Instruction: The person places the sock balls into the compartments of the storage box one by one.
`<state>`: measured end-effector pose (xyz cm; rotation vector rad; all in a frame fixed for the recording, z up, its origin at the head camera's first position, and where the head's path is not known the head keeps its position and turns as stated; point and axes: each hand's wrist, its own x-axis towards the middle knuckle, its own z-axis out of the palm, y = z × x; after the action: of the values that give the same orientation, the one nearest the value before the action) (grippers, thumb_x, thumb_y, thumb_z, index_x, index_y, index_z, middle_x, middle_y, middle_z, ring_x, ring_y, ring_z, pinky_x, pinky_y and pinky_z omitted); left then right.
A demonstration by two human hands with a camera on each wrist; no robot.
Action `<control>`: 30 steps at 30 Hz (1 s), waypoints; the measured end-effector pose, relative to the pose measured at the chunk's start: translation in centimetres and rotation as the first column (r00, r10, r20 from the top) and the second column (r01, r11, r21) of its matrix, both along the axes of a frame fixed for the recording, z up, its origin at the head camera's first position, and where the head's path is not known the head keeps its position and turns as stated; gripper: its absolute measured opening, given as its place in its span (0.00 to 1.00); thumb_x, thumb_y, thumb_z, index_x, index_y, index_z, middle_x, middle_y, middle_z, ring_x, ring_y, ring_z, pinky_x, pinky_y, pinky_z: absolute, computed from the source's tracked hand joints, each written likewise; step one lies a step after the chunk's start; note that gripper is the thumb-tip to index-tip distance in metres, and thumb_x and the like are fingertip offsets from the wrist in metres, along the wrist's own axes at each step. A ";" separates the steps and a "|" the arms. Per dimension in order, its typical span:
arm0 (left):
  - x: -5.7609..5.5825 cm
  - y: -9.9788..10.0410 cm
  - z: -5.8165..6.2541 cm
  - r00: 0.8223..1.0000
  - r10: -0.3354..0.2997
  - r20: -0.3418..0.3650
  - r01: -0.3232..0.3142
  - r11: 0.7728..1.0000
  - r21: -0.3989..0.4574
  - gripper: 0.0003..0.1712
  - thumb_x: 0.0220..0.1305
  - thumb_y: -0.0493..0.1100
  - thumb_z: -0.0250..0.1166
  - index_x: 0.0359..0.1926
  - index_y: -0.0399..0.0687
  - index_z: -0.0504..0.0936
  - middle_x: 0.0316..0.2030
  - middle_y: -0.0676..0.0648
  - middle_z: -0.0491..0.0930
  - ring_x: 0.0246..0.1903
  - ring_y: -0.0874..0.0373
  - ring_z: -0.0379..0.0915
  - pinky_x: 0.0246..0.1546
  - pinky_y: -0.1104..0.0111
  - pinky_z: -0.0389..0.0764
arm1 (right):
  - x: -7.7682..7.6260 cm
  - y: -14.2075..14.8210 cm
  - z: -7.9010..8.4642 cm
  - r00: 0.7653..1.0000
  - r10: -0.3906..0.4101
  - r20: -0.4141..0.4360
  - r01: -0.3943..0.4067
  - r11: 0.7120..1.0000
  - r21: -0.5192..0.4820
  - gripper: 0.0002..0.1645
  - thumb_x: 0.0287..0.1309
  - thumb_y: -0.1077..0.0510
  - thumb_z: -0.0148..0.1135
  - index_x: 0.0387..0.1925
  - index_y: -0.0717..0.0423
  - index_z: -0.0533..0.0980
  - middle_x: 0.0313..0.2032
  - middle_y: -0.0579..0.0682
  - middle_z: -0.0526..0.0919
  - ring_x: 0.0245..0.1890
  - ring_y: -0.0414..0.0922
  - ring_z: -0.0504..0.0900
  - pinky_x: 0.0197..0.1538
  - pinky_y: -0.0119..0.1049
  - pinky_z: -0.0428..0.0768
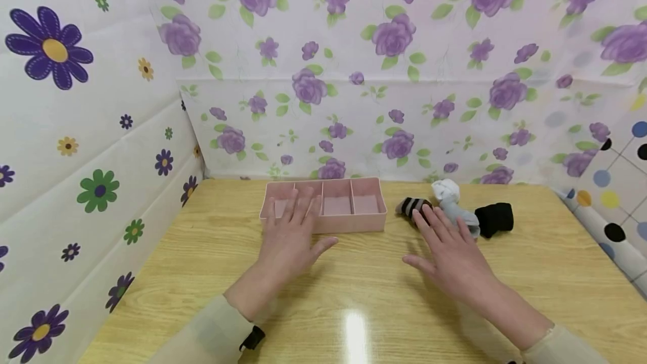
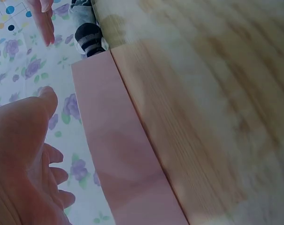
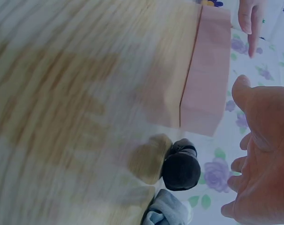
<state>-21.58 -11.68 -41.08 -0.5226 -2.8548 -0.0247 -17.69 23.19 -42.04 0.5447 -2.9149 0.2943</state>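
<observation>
A pink box (image 1: 349, 223) with several compartments in a row stands at the back of the table. My left hand (image 1: 290, 240) hovers over its left front with fingers spread, holding nothing and hiding part of the left compartments. To the right lie rolled socks: a black-and-grey striped one (image 1: 410, 205), a white one (image 1: 446, 190), a light grey-blue one (image 1: 464, 218) and a black one (image 1: 495, 219). My right hand (image 1: 452, 257) is extended in front of them, its fingertips overlapping the striped and grey-blue socks in the head view. The right wrist view shows that hand (image 3: 268, 150) apart from the socks.
The wooden table (image 1: 364, 285) carries a bright glare spot near its front. A flowered cloth (image 1: 354, 72) hangs directly behind the table, another patterned cloth (image 1: 101, 145) stands along the left, and a dotted cloth (image 1: 622, 184) is at the right.
</observation>
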 end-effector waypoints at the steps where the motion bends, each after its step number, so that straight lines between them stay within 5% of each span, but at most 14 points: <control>1: 0.0 0.0 0.0 1.000 0.001 0.000 -0.001 1.000 -0.001 0.56 0.78 0.81 0.49 0.91 0.56 0.51 0.88 0.49 0.36 0.87 0.43 0.34 0.80 0.31 0.29 | 0.0 0.0 0.0 1.000 0.002 -0.003 -0.002 1.000 0.001 0.58 0.77 0.30 0.63 0.90 0.55 0.51 0.88 0.61 0.49 0.87 0.62 0.45 0.81 0.73 0.46; 16: -0.1 -0.6 0.4 1.000 0.005 0.012 -0.006 0.999 0.052 0.57 0.78 0.79 0.53 0.91 0.53 0.49 0.89 0.45 0.41 0.88 0.42 0.36 0.81 0.30 0.36 | -0.6 -0.6 0.6 1.000 0.019 -0.009 -0.020 1.000 -0.021 0.58 0.79 0.29 0.60 0.91 0.53 0.49 0.88 0.58 0.48 0.87 0.62 0.45 0.81 0.73 0.46; 30: -2.0 -2.1 0.2 0.997 0.061 0.057 -0.069 0.987 0.148 0.58 0.79 0.79 0.50 0.91 0.49 0.46 0.89 0.44 0.42 0.87 0.41 0.29 0.81 0.33 0.31 | -2.1 -2.2 0.7 0.999 0.030 -0.011 -0.030 1.000 0.005 0.57 0.79 0.29 0.60 0.90 0.55 0.51 0.88 0.59 0.49 0.86 0.63 0.49 0.82 0.71 0.43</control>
<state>-23.55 -13.82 -40.92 -0.4041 -2.8891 -0.2432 -19.84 21.01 -41.36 0.5893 -2.8999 0.2877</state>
